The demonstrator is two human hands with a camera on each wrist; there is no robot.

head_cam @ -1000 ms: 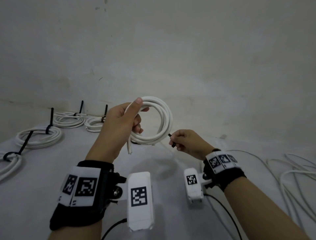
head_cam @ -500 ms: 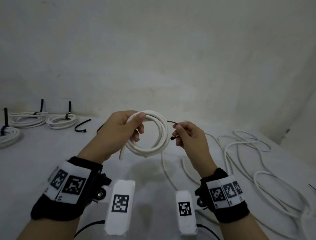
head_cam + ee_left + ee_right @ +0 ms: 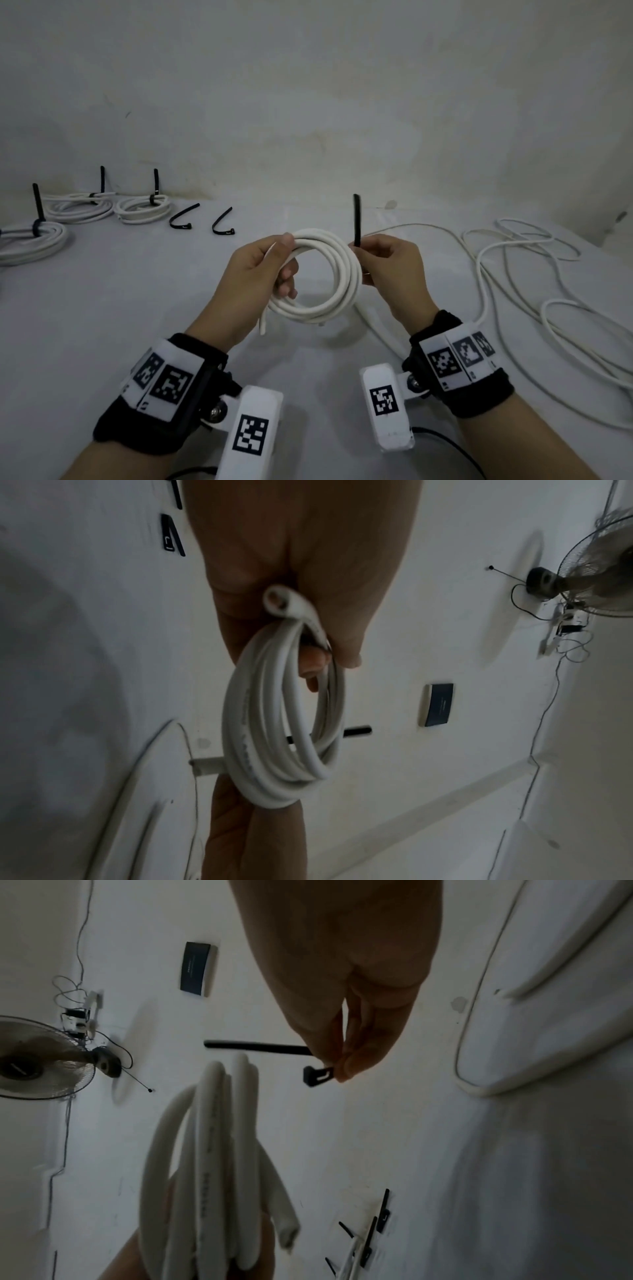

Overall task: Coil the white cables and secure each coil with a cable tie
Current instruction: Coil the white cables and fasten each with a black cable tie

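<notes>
My left hand (image 3: pixel 270 263) grips a coil of white cable (image 3: pixel 337 274) by its left side and holds it upright above the surface; one cut end hangs below the hand. In the left wrist view the coil (image 3: pixel 274 723) runs through the curled fingers. My right hand (image 3: pixel 387 260) pinches a black cable tie (image 3: pixel 357 219) just right of the coil, the strap pointing up. The right wrist view shows the cable tie (image 3: pixel 260 1046) pinched near its head, beside the coil (image 3: pixel 219 1150).
Three tied coils (image 3: pixel 144 207) lie at the far left. Two loose black cable ties (image 3: pixel 183 219) lie beside them. Uncoiled white cables (image 3: pixel 520 274) sprawl across the right side. A wall rises behind the surface.
The view has swung back to the left. The right hand has turned the cable tie so that its strap stands upright beside the coil. The left hand keeps its grip.
</notes>
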